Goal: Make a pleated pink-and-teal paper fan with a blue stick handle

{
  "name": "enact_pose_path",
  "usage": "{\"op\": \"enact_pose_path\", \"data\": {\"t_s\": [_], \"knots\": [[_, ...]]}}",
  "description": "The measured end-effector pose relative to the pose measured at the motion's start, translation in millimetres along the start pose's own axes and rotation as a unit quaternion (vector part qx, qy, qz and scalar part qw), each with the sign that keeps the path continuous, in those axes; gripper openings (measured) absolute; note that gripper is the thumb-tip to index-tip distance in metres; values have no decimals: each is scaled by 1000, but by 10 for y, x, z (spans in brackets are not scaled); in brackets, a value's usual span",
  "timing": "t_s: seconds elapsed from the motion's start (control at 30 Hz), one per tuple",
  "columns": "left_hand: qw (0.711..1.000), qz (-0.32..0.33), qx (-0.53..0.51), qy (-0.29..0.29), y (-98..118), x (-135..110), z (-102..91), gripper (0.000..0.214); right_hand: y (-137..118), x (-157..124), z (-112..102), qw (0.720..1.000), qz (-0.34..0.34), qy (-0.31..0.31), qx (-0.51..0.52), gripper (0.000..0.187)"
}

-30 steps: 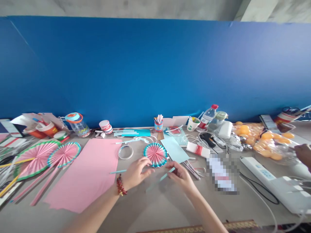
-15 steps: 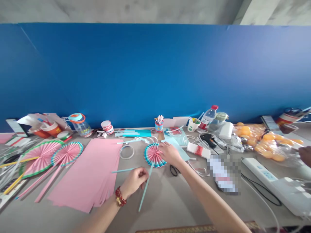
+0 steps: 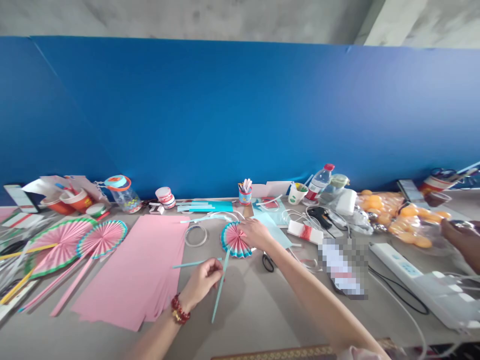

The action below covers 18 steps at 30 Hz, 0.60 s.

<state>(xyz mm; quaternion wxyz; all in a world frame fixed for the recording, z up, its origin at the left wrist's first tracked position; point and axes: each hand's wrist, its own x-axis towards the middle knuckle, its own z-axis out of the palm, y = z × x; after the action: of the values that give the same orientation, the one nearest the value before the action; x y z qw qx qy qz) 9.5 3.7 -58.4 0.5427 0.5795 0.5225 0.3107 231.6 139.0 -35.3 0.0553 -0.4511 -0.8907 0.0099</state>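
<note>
A round pleated paper fan (image 3: 233, 239), pink with a blue and white rim, lies on the table with its light-blue handle strip (image 3: 218, 299) pointing toward me. My right hand (image 3: 257, 234) rests at the fan's right side, fingers on the pink pleats. Left of the handle, my left hand (image 3: 204, 281) is curled in a pinch; whatever is between its fingertips is hidden. A thin light-blue strip (image 3: 185, 264) runs behind that hand. Black-handled scissors (image 3: 268, 262) lie just below my right wrist.
Pink paper sheets (image 3: 131, 265) and finished fans (image 3: 102, 239) lie left. A tape-like ring (image 3: 195, 235) and a cup of sticks (image 3: 245, 195) stand beyond. At right are a bottle (image 3: 318, 185), a power strip (image 3: 408, 280), bagged orange balls (image 3: 408, 225) and another person's hand (image 3: 461, 242).
The view has shifted slightly. My left hand has drawn a little left, and the right stays on the fan. The other person's hand has come further in, with a shiny object beside it.
</note>
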Motion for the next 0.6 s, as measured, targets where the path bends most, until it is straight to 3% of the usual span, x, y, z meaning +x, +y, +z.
{"op": "enact_pose_path", "data": {"t_s": [0.37, 0.6], "knots": [[993, 9, 117, -11, 15, -58, -220, 10, -440, -131, 97, 998, 36, -1, 44, 12], [951, 24, 306, -17, 36, -118, -192, 5, -631, -328, 95, 997, 43, -14, 70, 10]]}}
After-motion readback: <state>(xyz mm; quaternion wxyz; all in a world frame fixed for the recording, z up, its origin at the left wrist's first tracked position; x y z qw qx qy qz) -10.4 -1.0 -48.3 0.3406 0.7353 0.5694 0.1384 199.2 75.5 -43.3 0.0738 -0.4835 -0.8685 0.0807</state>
